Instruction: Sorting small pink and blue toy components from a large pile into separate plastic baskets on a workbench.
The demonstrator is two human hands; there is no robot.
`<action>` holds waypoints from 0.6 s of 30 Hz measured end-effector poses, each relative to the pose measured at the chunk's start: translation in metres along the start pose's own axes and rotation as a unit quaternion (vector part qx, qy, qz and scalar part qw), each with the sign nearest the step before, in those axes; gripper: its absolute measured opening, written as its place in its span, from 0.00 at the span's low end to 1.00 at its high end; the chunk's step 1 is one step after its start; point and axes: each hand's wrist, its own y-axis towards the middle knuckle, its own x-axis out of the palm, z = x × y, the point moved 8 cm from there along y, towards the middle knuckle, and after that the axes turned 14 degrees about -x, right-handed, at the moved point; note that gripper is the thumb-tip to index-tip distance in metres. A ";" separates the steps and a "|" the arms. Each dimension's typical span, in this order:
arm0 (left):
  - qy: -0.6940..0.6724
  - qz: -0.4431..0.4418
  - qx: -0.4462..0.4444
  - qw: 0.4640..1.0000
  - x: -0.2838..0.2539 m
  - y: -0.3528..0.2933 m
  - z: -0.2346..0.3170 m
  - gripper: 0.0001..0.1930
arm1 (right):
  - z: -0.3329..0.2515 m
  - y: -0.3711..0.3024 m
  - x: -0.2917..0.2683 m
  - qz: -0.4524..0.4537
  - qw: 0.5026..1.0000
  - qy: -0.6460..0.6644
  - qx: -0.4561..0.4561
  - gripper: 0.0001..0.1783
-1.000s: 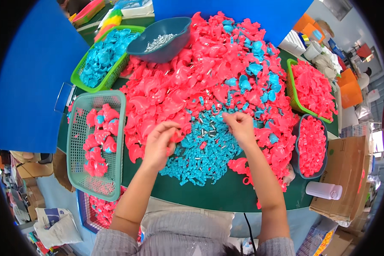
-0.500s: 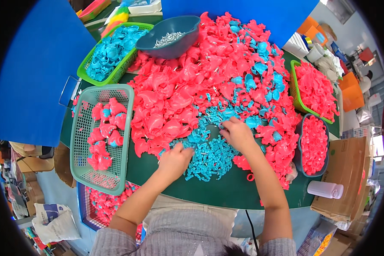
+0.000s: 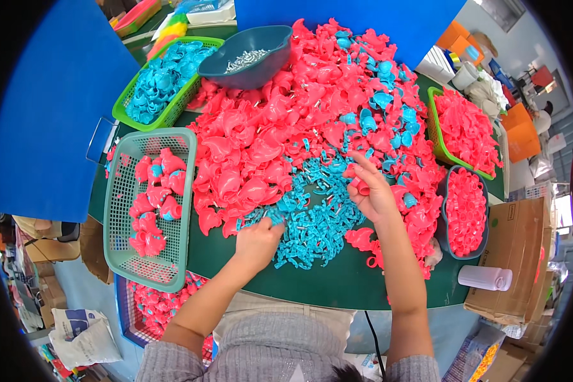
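My left hand (image 3: 258,243) is closed at the left edge of a heap of small blue plastic clips (image 3: 318,235). Its fingertips are hidden, so what they pinch cannot be made out. Right of that heap, my right hand (image 3: 377,194) is raised, fingers partly stretched and thumb bent in. A small pink plastic ring (image 3: 361,186) shows between its thumb and fingers. Behind both hands spreads a big pile of glossy pink shell-shaped plastic pieces (image 3: 254,143), with blue cup-like pieces (image 3: 367,121) scattered over its right side.
A pale green basket (image 3: 111,216) with pink-and-blue assembled pieces stands left. Behind it are a green basket of blue pieces (image 3: 162,83) and a dark bowl (image 3: 254,70) with small metal parts. On the right are a green basket (image 3: 434,121), a tub of pink rings (image 3: 466,213) and a bottle (image 3: 484,277).
My right hand has lifted off the blue clips and moved right, its fingers opening out around a pink ring. My left hand has stayed almost in place.
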 end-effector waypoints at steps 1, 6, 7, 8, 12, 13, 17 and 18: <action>-0.001 0.001 0.001 1.000 0.001 0.002 0.001 0.05 | 0.004 -0.001 0.002 -0.019 0.999 0.025 0.022 0.20; -0.003 0.016 -0.031 0.999 0.004 0.016 -0.005 0.04 | 0.028 -0.012 0.009 -0.143 0.977 -0.155 0.022 0.03; -0.001 0.016 -0.032 0.999 0.006 0.016 -0.008 0.04 | 0.033 -0.017 0.017 -0.160 0.935 -0.315 0.009 0.03; -0.004 0.021 -0.030 0.999 0.008 0.016 -0.009 0.04 | 0.043 -0.022 0.022 -0.158 0.936 -0.315 0.008 0.03; -0.049 0.055 -0.057 0.996 -0.009 0.014 -0.010 0.05 | 0.033 -0.030 0.049 -0.200 0.778 -0.546 -0.236 0.09; -0.047 0.056 -0.057 0.996 -0.008 0.014 -0.012 0.05 | 0.038 -0.031 0.054 -0.221 0.713 -0.623 -0.232 0.08; 0.003 0.054 -0.060 0.997 -0.002 0.020 -0.009 0.05 | 0.060 -0.034 0.064 -0.263 0.560 -0.750 -0.232 0.06; 0.009 0.056 -0.070 0.996 -0.001 0.023 -0.009 0.05 | 0.062 -0.033 0.062 -0.262 0.560 -0.751 -0.232 0.06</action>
